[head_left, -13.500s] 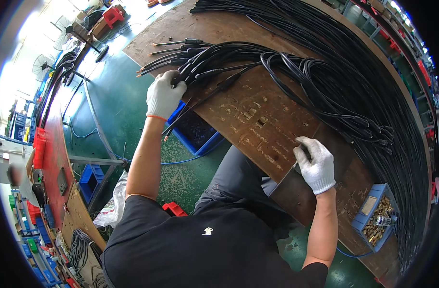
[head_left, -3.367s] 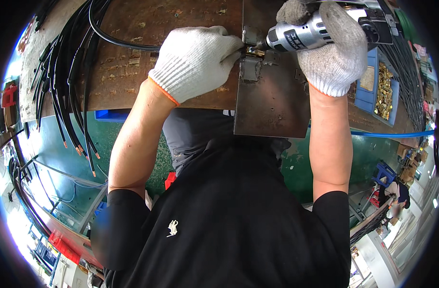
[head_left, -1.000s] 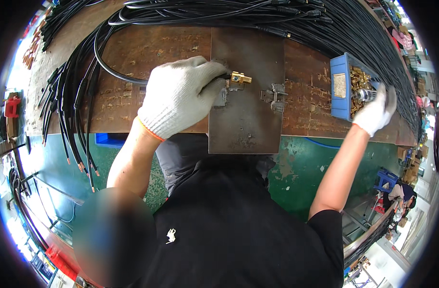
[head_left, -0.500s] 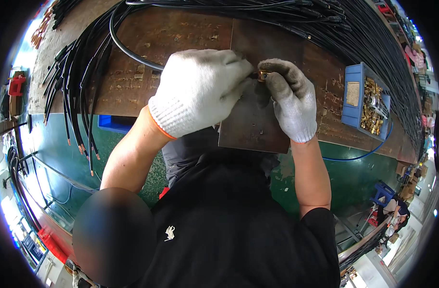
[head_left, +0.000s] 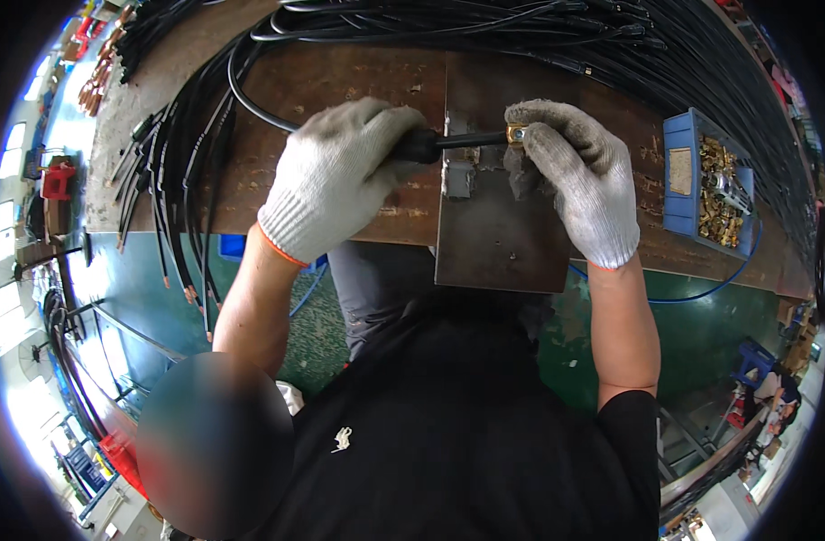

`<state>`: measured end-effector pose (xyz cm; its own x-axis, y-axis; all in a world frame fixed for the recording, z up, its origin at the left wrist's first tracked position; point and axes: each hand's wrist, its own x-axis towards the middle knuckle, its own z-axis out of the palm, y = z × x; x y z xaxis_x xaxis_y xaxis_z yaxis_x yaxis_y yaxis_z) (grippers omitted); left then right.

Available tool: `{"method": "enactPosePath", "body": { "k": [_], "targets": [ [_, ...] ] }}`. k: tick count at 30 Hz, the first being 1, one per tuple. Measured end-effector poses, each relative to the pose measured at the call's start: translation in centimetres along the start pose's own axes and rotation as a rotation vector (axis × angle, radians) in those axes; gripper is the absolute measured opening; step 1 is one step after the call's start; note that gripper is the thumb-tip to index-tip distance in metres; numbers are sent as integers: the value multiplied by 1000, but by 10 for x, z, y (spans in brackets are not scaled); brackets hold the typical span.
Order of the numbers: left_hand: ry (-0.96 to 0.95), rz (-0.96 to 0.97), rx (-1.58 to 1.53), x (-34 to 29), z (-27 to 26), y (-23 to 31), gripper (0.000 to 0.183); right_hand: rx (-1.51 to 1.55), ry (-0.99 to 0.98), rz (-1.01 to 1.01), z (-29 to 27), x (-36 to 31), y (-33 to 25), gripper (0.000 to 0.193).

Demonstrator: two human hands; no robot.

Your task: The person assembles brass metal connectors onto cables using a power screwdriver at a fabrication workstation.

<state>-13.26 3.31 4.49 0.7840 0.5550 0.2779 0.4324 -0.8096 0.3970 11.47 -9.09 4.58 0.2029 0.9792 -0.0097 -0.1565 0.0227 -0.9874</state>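
Centrally, hands (head_left: 345, 171) holding brass-tipped cable (head_left: 471, 140), plate (head_left: 493, 248) overhanging bench edge (head_left: 410, 235), bin (head_left: 679, 211) just apart

2 bare forearms (head_left: 254, 311) extended forward. Left hand (head_left: 336, 171): curled grip, back of hand up. Right hand (head_left: 593, 180): pinch, pointing inward. Hands level, apart.

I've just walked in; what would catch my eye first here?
Probably the white-gloved hands mid-picture: the left hand grips a black cable, and the right hand pinches the brass-coloured fitting at its end. Next, the great sweep of black cables at upper right, and the blue bin of brass-coloured parts below it.
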Motion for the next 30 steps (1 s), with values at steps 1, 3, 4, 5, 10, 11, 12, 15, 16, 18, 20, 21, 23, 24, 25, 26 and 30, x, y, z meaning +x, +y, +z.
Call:
{"method": "enactPosePath", "body": {
  "k": [1, 3, 4, 5, 10, 11, 12, 15, 16, 18, 20, 21, 23, 24, 25, 26, 30],
  "targets": [
    [-29, -39, -47, -1, -5, 5, 41, -9, -35, 4, 2, -2, -6, 23],
    [-10, -38, -80, -4, -4, 9, 40, -102, -55, -99, 8, -8, -11, 23],
    [17, -45, -131, -5, -3, 11, 39, -214, -78, -190, 12, -11, -11, 23],
    [2, -51, -140, -5, -5, 14, 38, -266, -87, -262, 15, -11, -10, 24],
    [34, -105, -253, -7, -3, 21, 40, -359, -59, -399, 14, -11, -11, 21],
    [27, -172, -297, -8, -4, 21, 41, -332, -35, -390, 14, -12, -13, 21],
    [19, -163, -293, -6, -3, 20, 41, -327, -24, -393, 14, -11, -14, 21],
    [84, 17, -279, 1, -1, 17, 43, -395, -38, -469, 12, -10, -18, 20],
    [92, 45, -247, 3, -1, 17, 42, -394, -52, -463, 10, -10, -19, 20],
    [97, 76, -212, 4, -3, 18, 42, -389, -62, -458, 8, -10, -18, 20],
    [59, 61, -224, 5, -5, 20, 42, -358, -96, -530, 7, -8, -12, 19],
    [58, 62, -222, 5, -5, 22, 42, -356, -94, -532, 7, -8, -13, 19],
    [21, 51, -218, 6, -6, 25, 41, -377, -125, -502, 8, -9, -14, 19],
    [22, 51, -216, 7, -7, 26, 41, -376, -127, -503, 8, -9, -14, 19],
    [22, 62, -192, 7, -6, 28, 42, -372, -131, -498, 9, -9, -12, 18],
    [22, 72, -167, 7, -6, 29, 43, -368, -135, -493, 9, -9, -11, 18],
    [10, 110, -144, 11, -8, 33, 43, -285, -139, -468, 10, -9, -5, 17]
  ]
}}
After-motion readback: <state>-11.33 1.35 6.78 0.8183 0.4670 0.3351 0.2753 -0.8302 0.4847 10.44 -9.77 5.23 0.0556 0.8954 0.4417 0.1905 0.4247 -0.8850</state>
